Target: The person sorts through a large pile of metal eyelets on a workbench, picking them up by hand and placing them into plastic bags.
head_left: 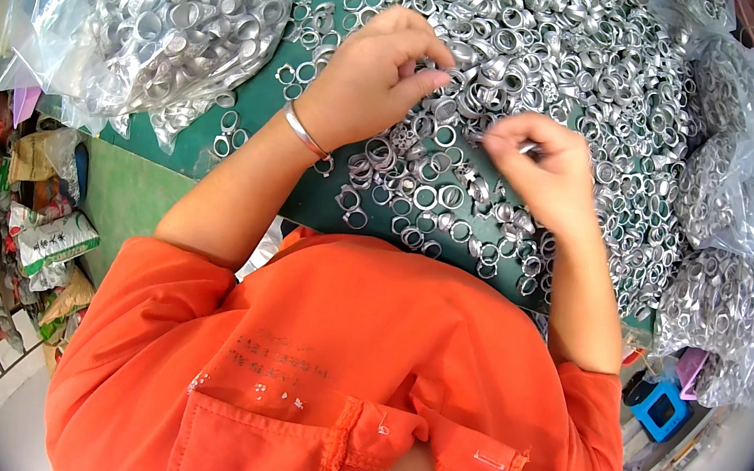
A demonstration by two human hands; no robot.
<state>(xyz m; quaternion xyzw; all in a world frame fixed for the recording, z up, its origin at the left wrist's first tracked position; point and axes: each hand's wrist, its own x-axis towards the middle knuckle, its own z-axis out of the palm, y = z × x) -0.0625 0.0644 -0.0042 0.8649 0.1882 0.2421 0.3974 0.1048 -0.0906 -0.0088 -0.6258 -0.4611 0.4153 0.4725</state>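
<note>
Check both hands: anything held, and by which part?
Left hand: seems to pinch a metal ring by its rim. Right hand: holds a small metal piece; too blurred to tell by which part.

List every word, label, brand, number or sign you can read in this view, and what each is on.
Orange top: several short lines of dark writing on it, too small and blurred to read.
Green-and-white sack at the left: bold dark characters on its white part; I don't copy printed text.
Metal rings: no lettering I can make out.
</note>
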